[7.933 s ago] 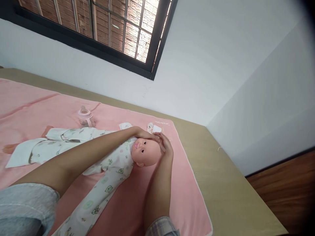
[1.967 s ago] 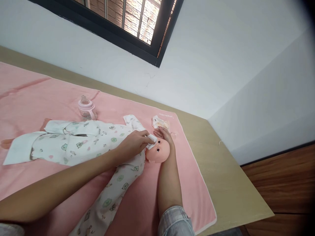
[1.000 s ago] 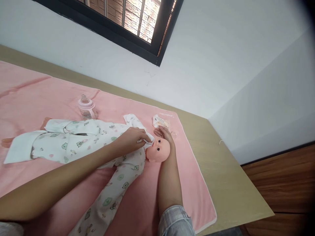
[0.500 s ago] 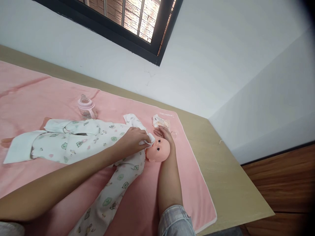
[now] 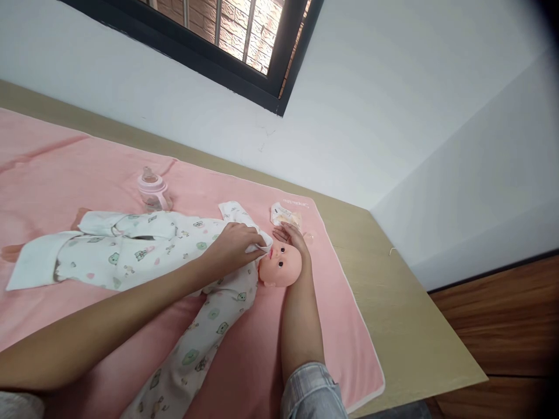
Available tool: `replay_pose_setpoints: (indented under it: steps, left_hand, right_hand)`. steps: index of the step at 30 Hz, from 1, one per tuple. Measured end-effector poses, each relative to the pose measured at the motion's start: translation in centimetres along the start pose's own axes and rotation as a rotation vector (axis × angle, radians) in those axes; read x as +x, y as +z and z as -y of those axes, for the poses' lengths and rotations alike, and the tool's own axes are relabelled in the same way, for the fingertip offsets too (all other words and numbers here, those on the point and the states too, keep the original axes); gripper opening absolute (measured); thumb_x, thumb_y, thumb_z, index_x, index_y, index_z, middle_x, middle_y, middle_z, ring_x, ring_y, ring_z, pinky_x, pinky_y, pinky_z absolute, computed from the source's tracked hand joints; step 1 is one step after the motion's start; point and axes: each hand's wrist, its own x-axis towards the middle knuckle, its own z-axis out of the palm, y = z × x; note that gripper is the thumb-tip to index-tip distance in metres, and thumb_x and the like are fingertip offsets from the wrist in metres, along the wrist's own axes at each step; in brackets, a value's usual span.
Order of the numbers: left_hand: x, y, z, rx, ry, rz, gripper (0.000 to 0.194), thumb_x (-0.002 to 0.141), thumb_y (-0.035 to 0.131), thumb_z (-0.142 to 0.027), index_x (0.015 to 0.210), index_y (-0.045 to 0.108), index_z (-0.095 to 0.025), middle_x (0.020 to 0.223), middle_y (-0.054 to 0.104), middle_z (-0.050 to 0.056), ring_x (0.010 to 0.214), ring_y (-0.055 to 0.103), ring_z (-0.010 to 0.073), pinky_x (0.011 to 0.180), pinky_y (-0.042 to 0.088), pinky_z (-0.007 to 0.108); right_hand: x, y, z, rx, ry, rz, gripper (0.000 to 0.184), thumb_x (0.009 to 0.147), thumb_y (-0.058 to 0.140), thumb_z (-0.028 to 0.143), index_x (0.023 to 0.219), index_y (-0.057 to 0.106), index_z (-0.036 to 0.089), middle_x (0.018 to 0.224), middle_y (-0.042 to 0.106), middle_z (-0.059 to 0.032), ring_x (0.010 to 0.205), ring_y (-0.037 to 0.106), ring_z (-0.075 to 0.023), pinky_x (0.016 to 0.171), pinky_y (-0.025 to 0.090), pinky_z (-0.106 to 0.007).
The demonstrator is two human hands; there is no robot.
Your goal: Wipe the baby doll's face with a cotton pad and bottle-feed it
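A baby doll (image 5: 283,269) lies on its back, its head to the right, dressed in white pyjamas (image 5: 152,250) with green and brown animal prints. My left hand (image 5: 238,247) pinches a white cloth (image 5: 265,242) beside the doll's mouth and chin. Whether this cloth is separate from the pyjama collar is hard to tell. Against the top of the doll's head rests my right wrist, and my right hand (image 5: 292,234) curves along the far side of the head with its fingers loosely apart. Those fingertips are close to a small white and clear packet (image 5: 283,215).
A pink baby bottle (image 5: 154,191) with a handle stands behind the doll's legs. Beneath everything spreads a pink blanket (image 5: 349,326) on a wooden tabletop (image 5: 406,343). The wall and a barred window (image 5: 244,35) border the far side.
My left hand has shifted the cloth slightly left, off the doll's lips toward the chin, so more of the mouth shows. My right hand stays in place.
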Motion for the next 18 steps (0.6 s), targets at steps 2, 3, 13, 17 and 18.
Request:
replay_pose_setpoints:
  steps: [2,3,13,17,18]
  left_hand:
    - [0.01,0.07,0.04,0.005,-0.011,-0.009,0.01,0.087,0.063,-0.026,0.087,0.072,-0.022,0.086,0.07,0.002,0.088,0.061,0.0243,0.083,0.035,0.037]
    - [0.01,0.14,0.08,0.006,-0.011,-0.014,0.01,0.087,0.063,-0.026,0.087,0.072,-0.021,0.086,0.07,0.002,0.088,0.061,0.0242,0.082,0.035,0.037]
    - [0.1,0.49,0.31,0.056,-0.007,-0.024,0.015,0.089,0.059,-0.022,0.095,0.073,-0.019,0.09,0.069,0.004,0.09,0.06,0.0252,0.083,0.036,0.04]
    - [0.09,0.47,0.28,0.073,0.003,-0.026,0.016,0.089,0.058,-0.02,0.096,0.073,-0.019,0.086,0.067,0.004,0.087,0.059,0.0245,0.082,0.036,0.039]
    - [0.08,0.49,0.28,0.075,0.003,-0.028,0.017,0.089,0.058,-0.019,0.096,0.073,-0.02,0.085,0.067,0.004,0.087,0.059,0.0243,0.081,0.036,0.039]
  right_hand:
    - [-0.12,0.08,0.09,0.0,0.004,0.0,0.019,0.075,0.07,0.026,0.087,0.058,0.018,0.078,0.069,-0.001,0.082,0.066,-0.0147,0.089,0.054,-0.033]
    - [-0.18,0.12,0.14,-0.002,0.007,-0.002,0.019,0.074,0.07,0.026,0.087,0.058,0.018,0.078,0.069,-0.001,0.082,0.066,-0.0148,0.089,0.053,-0.033]
    - [-0.68,0.62,0.56,-0.01,0.004,-0.019,0.018,0.073,0.071,0.025,0.085,0.059,0.018,0.075,0.067,0.0003,0.083,0.065,-0.0144,0.087,0.053,-0.032]
    - [-0.69,0.62,0.56,-0.011,-0.003,-0.018,0.017,0.074,0.07,0.025,0.085,0.058,0.018,0.075,0.067,0.0004,0.083,0.064,-0.0141,0.088,0.053,-0.032]
    - [-0.66,0.6,0.54,-0.012,-0.006,-0.018,0.017,0.075,0.069,0.025,0.085,0.058,0.018,0.075,0.067,0.0003,0.083,0.064,-0.0141,0.088,0.053,-0.032]
